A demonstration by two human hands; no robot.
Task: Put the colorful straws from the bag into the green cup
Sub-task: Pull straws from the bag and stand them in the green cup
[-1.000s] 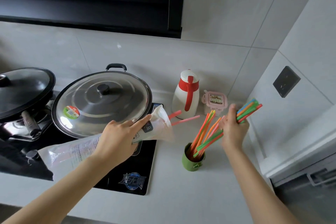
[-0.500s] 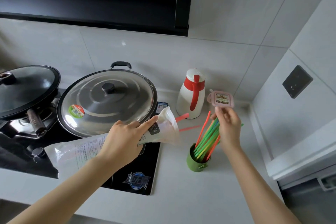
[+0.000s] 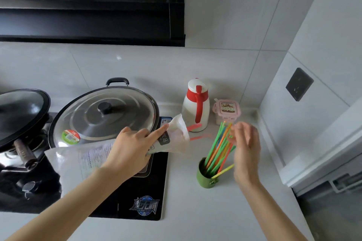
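Thin plastic straws point(image 3: 216, 148) lean in the round green cup point(image 3: 202, 179). The right hand point(image 3: 245, 150) beside it spreads open, holding nothing. The left hand point(image 3: 129, 148) grips the crinkly bag point(image 3: 82, 159).

We see green, orange and yellow straws point(image 3: 216, 146) in the olive-green cup point(image 3: 202, 179). Behind the cup stands a white, red-handled jug point(image 3: 191, 107).

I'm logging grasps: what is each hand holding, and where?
The left hand grips the clear printed plastic bag near its open end. The right hand, blurred, is open beside the colourful straws in the green cup, holding nothing.
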